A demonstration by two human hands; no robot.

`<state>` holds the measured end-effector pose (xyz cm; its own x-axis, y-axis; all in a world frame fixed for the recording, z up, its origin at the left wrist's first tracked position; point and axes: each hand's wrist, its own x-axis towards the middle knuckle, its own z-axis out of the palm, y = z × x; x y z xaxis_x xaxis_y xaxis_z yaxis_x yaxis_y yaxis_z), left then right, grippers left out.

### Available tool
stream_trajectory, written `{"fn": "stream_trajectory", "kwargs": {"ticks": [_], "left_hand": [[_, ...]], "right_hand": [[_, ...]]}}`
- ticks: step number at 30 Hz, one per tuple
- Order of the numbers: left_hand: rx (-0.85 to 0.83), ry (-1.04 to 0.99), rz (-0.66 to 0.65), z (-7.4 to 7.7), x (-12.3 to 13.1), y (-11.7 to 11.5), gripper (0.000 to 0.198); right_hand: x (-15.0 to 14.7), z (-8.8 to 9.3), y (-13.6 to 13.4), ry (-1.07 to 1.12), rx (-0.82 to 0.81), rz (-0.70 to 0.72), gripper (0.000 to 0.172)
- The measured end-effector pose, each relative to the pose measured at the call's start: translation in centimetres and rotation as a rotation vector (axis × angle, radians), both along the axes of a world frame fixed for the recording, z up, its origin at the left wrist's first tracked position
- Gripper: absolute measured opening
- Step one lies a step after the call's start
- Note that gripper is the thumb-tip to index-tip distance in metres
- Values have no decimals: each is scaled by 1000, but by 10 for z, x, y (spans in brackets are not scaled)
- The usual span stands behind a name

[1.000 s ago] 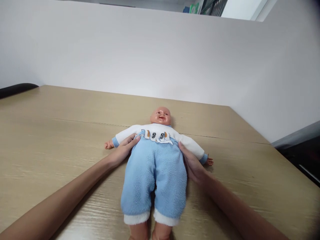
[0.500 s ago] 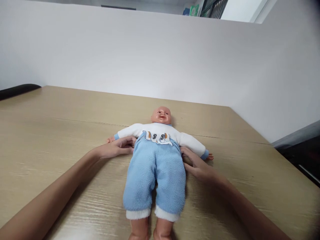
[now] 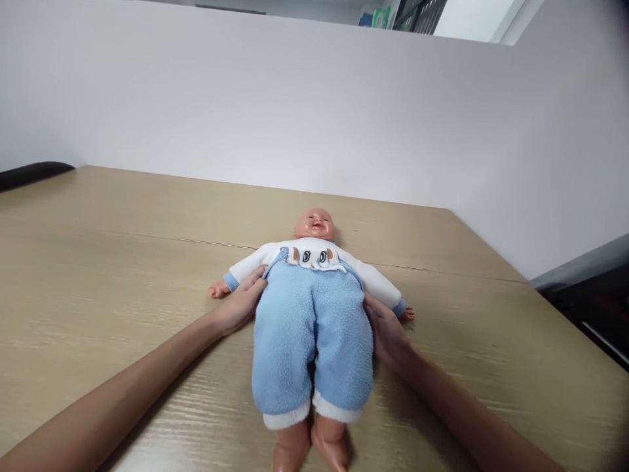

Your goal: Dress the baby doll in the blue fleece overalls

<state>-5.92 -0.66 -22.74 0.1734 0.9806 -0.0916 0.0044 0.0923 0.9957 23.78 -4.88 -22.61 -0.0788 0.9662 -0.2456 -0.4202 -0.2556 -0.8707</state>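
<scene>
A baby doll [image 3: 314, 314] in a white top and fuzzy light-blue overalls lies face up, head away from me, arms spread. An animal face with two eyes is stitched on the overalls' bib. My left hand [image 3: 244, 301] presses on the doll's left-of-view side at the waist, its fingertips partly out of sight against the cloth and under the sleeve. On the opposite side, my right hand [image 3: 388, 328] holds the waist, with most of its fingers hidden under the doll. Both bare lower legs show below the white cuffs.
The doll rests on a wood-grain table [image 3: 122, 295] with a seam across it. A pale wall [image 3: 314, 111] rises behind the far edge. A black curved object [image 3: 37, 174] stands at the far left; dark items [image 3: 594, 308] are beyond the right edge.
Both hands have closed in against the doll's waist. Its lower body has shifted up and to the right, its legs have swung right, and its head tips back slightly.
</scene>
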Motion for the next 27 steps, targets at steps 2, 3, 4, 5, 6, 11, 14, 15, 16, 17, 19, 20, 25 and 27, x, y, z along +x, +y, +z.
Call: {"fn": "stream_trajectory", "kwargs": {"ticks": [2, 3, 4, 5, 6, 11, 14, 15, 16, 17, 19, 20, 25, 27], "left_hand": [[-2, -34, -23, -2, 5, -2, 51], [-16, -58, -39, -3, 6, -2, 53], [-35, -89, -56, -3, 6, -2, 55], [-56, -126, -69, -3, 6, -2, 57], [-78, -164, -82, -4, 5, -2, 60], [-165, -325, -126, -5, 2, 1, 64], [-166, -384, -165, -4, 2, 3, 60], [-161, -394, -173, -3, 1, 3, 59], [-155, -399, -177, -3, 0, 4, 58], [-150, -398, -182, -3, 0, 5, 57], [-142, -390, -209, -3, -3, 6, 54], [-136, -387, -234, -2, -4, 7, 53], [-100, -365, -345, 8, -8, 6, 48], [-88, -336, -317, 12, -7, 3, 47]], "right_hand": [[-3, 3, 1, 41, -47, -11, 34], [-4, 4, 1, 54, -58, -13, 34], [-5, 5, 1, 59, -55, -13, 35], [-6, 5, 1, 62, -47, -9, 34], [-6, 5, 1, 62, -40, -6, 34], [-5, 4, 0, 49, -10, -10, 33], [-4, 4, 0, 43, 35, 21, 37], [-4, 4, 0, 43, 48, 28, 38], [-5, 4, 1, 44, 60, 30, 39], [-5, 5, 1, 46, 70, 30, 39], [-6, 6, 2, 50, 89, 22, 38], [-7, 7, 2, 52, 98, 17, 38], [-7, 12, 1, 26, 111, 0, 35], [-6, 12, 0, 16, 107, -6, 32]]}}
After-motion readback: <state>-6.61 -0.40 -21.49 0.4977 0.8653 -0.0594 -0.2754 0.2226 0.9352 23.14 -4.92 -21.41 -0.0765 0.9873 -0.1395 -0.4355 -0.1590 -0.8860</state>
